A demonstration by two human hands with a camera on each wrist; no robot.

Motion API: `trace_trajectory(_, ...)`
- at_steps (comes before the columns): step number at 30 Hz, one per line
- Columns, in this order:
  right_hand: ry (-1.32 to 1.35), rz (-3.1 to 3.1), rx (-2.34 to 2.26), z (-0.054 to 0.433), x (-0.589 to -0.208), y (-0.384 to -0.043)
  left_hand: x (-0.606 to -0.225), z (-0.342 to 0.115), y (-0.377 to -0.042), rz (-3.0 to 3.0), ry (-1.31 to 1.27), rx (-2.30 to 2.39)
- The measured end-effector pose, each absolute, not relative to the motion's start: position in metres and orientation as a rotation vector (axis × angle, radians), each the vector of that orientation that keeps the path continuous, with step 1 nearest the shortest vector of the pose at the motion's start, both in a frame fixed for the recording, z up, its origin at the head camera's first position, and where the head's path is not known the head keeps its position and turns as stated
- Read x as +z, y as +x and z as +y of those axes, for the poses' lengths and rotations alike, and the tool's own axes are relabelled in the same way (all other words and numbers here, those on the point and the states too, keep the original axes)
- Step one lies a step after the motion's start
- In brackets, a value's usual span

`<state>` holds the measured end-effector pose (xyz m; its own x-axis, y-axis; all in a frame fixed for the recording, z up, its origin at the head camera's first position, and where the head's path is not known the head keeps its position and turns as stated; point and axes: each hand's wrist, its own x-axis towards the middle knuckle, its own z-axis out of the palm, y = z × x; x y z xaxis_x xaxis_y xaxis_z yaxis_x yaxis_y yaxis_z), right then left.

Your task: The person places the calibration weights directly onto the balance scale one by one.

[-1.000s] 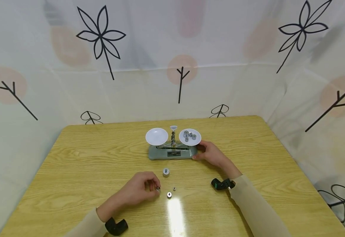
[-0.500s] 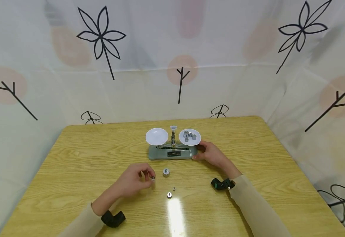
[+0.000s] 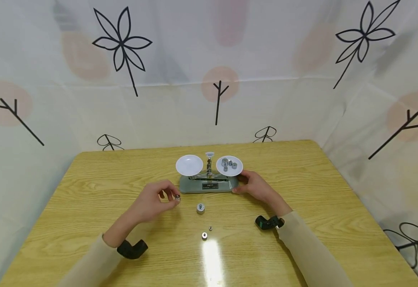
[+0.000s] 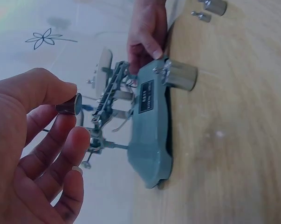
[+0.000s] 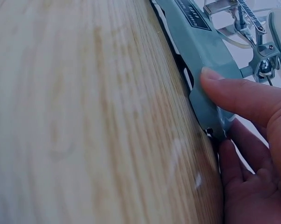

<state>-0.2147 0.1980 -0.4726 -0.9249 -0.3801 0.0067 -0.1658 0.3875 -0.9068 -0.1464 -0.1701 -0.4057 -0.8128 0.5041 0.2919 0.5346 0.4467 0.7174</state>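
My left hand (image 3: 151, 202) pinches a small metal balance weight (image 4: 69, 105) between thumb and fingertips, above the table and just short of the scale's left front corner. A grey-green two-pan balance scale (image 3: 194, 187) stands at the middle back. At its right end my right hand (image 3: 255, 186) grips the base, the thumb (image 5: 243, 93) on the front and the fingers round the end. The left white pan (image 3: 189, 164) is bare. Several metal weights (image 3: 225, 162) sit in the right pan (image 3: 238, 169).
A large cylindrical weight (image 3: 200, 209) with a knob stands in front of the scale. Nearer to me on the wooden table (image 3: 101, 191) are a medium weight (image 3: 204, 236) and a tiny weight (image 3: 210, 228). A patterned cloth (image 3: 180, 115) hangs behind the table.
My left hand has lifted and moved forward and a little left with its pinched weight, from beside the loose weights toward the scale's left front. The right hand stays on the base.
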Motion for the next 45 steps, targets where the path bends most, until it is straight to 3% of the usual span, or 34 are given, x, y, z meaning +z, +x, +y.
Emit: trace_trajectory(45,-0.494,2.408,-1.569,0.199,-0.470,-0.214,-0.355,-0.174,-0.224,-2.718,-0.942,-1.201)
